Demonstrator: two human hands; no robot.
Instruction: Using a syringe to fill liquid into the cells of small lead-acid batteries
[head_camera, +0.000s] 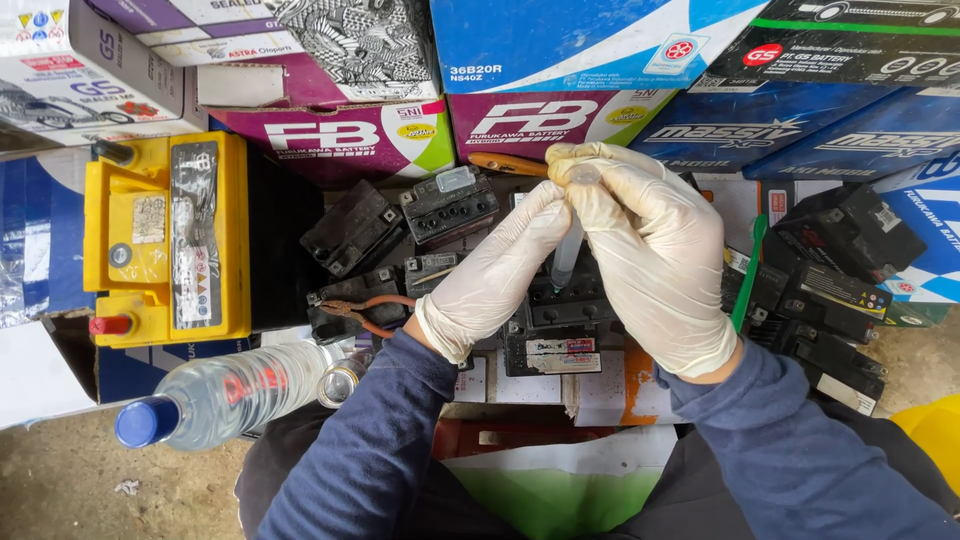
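Both white-gloved hands meet on a clear plastic tube: the right hand pinches its bulb top, the left hand steadies it, fingers closed. The tube stands upright over a small black battery. Left lie rusty orange-handled pliers, a capped water bottle and a yellow-topped battery.

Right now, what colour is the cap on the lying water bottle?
Blue: the bottle cap shows plainly in the head view, lower left.

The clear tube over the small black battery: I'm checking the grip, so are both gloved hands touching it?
Touching. The head view shows the right hand closed around the clear tube top, left hand fingertips pressed against it.
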